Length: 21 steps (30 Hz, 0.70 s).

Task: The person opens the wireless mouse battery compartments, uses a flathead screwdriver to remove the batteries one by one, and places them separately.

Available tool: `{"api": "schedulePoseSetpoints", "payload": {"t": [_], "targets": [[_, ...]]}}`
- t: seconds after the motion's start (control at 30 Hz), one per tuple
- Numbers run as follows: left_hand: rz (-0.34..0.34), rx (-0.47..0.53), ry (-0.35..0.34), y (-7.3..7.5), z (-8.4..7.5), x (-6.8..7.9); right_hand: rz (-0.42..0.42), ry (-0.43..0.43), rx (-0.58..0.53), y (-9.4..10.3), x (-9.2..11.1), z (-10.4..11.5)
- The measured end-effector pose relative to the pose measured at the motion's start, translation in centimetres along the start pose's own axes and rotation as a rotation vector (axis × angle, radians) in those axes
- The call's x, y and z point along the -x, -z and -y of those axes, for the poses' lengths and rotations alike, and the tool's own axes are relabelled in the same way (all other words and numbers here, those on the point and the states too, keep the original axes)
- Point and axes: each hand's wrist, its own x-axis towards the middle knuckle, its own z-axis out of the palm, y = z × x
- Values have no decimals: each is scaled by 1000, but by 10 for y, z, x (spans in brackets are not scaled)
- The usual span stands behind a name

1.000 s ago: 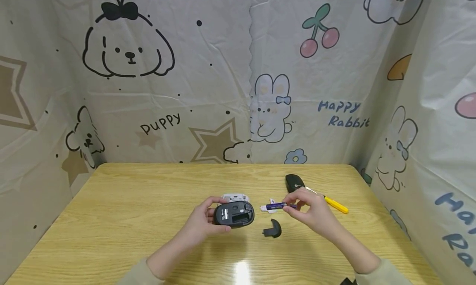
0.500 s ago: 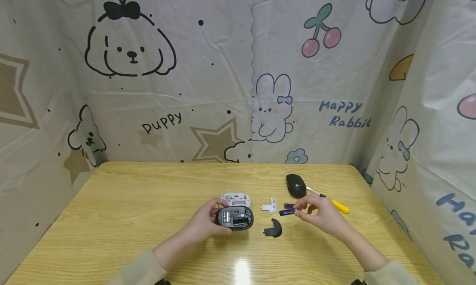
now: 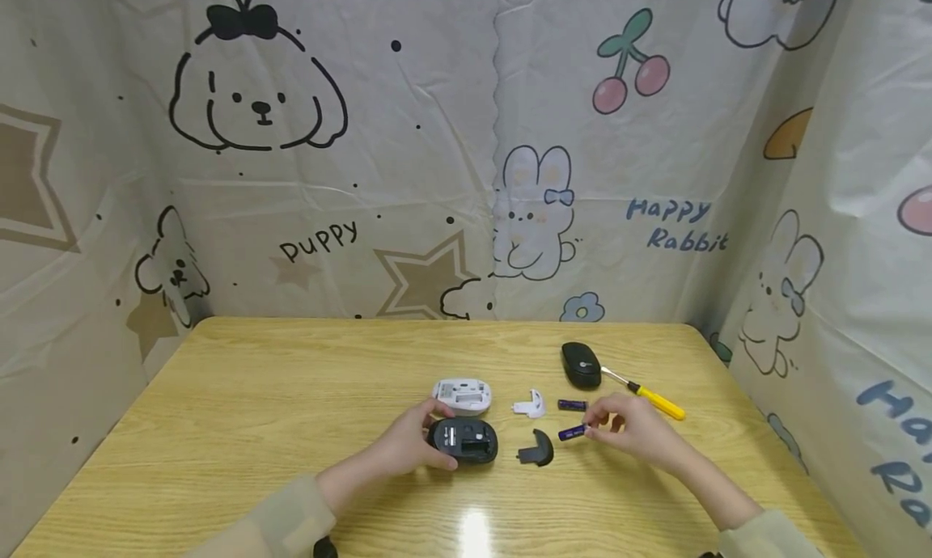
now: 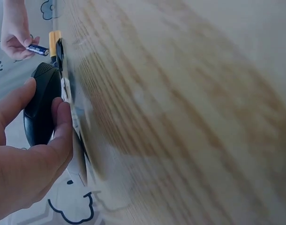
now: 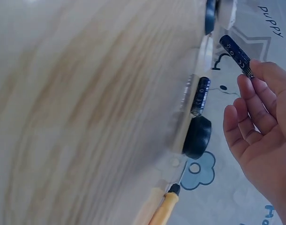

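My left hand (image 3: 411,443) grips a black computer mouse (image 3: 463,440), its underside up and its battery slot bare. In the left wrist view the mouse (image 4: 40,105) sits between thumb and fingers, close to the table. My right hand (image 3: 633,429) pinches one end of a dark purple battery (image 3: 571,433), held above the table in the right wrist view. A second battery (image 3: 572,405) lies just behind it on the table. Between the hands lie a black battery cover (image 3: 536,449) and a white battery cover (image 3: 530,404).
A white mouse (image 3: 462,395) lies upside down behind the black one. Farther back right stand another black mouse (image 3: 581,365) and a screwdriver with a yellow handle (image 3: 660,402). Printed cloth (image 3: 408,137) hangs behind the wooden table (image 3: 291,396).
The left hand has lowered the black mouse toward me, uncovering the white mouse. One battery now lies on the table; the right hand has brought the other nearer me.
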Motion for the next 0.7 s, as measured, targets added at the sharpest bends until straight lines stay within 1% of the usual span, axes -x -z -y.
{"api": "schedulePoseSetpoints", "payload": {"t": [0.2,0.37,0.57,0.7], "targets": [[-21,-28,45,-2,-2,-1,13,38,29,-3,0,-7],[-32,-64,78,-4,-4,-2,39,26,43,-3,-1,-10],[-35,-68,79,-5,-3,-4,57,19,53,-3,-1,-14],[-27,-80,81,-4,-3,-5,83,-8,62,-2,-1,-17]]}}
